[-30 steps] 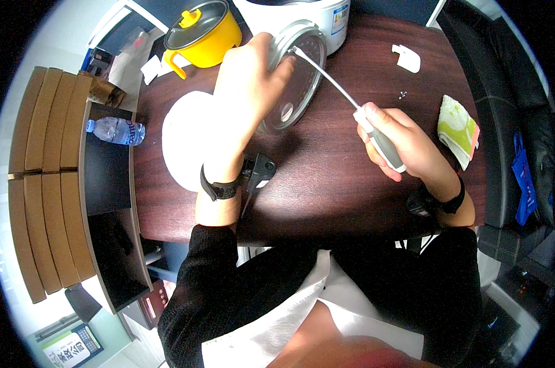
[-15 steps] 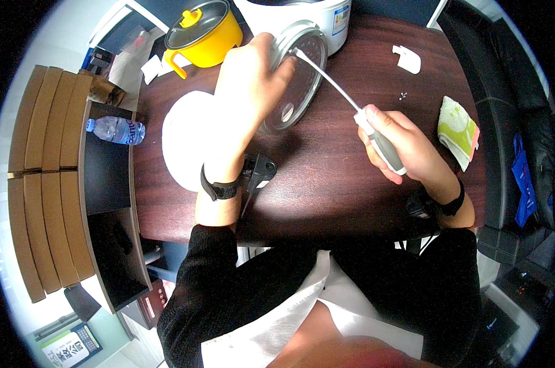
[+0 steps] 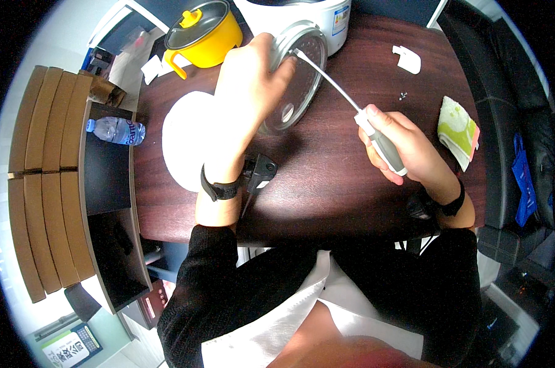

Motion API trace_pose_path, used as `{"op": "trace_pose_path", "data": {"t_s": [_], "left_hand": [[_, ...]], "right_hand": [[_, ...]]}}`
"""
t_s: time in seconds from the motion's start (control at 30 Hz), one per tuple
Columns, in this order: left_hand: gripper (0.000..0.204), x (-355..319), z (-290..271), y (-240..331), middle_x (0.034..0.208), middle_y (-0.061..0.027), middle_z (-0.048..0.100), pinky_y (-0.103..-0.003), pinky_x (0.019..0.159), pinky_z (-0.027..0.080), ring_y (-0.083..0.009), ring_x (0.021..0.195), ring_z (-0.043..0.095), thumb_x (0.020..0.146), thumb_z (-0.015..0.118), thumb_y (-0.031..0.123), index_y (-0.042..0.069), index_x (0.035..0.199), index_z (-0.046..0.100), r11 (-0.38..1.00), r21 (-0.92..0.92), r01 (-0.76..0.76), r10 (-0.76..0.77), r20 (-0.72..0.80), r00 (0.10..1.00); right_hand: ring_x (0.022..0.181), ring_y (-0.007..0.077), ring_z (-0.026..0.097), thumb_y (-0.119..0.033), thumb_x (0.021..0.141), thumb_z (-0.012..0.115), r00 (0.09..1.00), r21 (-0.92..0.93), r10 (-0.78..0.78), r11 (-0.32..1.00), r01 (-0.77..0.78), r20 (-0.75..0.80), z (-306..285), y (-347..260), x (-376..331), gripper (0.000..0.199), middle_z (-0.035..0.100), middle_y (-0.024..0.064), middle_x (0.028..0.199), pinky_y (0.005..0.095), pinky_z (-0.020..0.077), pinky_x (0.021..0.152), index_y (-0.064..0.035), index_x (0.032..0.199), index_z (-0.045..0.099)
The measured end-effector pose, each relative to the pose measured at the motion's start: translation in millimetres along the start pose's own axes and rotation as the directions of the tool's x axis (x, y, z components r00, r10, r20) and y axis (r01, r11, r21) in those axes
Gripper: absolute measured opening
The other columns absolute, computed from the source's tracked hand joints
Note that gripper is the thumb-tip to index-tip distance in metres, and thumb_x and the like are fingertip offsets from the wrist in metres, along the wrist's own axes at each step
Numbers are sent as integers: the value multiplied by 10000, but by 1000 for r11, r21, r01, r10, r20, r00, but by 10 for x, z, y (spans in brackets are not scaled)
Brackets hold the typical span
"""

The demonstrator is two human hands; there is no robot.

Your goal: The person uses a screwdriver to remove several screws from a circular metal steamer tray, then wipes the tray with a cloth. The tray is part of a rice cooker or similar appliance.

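My left hand (image 3: 250, 83) grips the upper rim of a round clear lid with a grey edge (image 3: 305, 92), held tilted in front of a white pot-like appliance (image 3: 293, 18). My right hand (image 3: 409, 141) is closed around the grey-and-white handle of a screwdriver (image 3: 382, 147). The long shaft slants up to the left, and its tip meets the lid near my left fingertips; what lies under the tip is too small to make out. A smooth white rounded shell (image 3: 185, 144) lies on the table beside my left forearm.
A yellow pot with a glass lid (image 3: 207, 43) stands at the far left. To the right lie a white plastic piece (image 3: 407, 60), several tiny screws (image 3: 402, 96) and a folded green-and-white cloth (image 3: 456, 130). A water bottle (image 3: 119, 130) lies on the left shelf.
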State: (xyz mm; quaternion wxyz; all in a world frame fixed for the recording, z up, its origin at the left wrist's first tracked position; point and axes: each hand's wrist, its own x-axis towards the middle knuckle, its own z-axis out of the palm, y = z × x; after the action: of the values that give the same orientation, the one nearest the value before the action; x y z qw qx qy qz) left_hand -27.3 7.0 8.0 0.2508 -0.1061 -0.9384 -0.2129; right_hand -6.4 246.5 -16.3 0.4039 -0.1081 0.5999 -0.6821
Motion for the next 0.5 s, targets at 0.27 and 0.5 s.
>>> {"op": "trace_pose_path", "data": {"t_s": [0.27, 0.5], "left_hand": [[278, -6, -18, 23, 722, -260, 603, -422, 653, 509, -392, 728, 633, 772, 670, 206, -46, 798, 555, 1000, 0, -6, 6, -6, 1000], [267, -12, 8, -7, 715, -248, 608, -431, 649, 510, -390, 719, 635, 770, 674, 194, -40, 788, 548, 999, 11, -32, 32, -18, 999]], "right_hand": [[282, 114, 408, -467, 974, 346, 1000, -13, 9, 1000, -9, -1, 9, -1, 2, 503, 476, 53, 460, 231, 290, 267, -38, 768, 509], [319, 110, 438, -447, 971, 383, 999, -18, 20, 1000, -20, 36, -43, 12, 35, 484, 472, 35, 464, 247, 324, 298, -39, 753, 527]]}}
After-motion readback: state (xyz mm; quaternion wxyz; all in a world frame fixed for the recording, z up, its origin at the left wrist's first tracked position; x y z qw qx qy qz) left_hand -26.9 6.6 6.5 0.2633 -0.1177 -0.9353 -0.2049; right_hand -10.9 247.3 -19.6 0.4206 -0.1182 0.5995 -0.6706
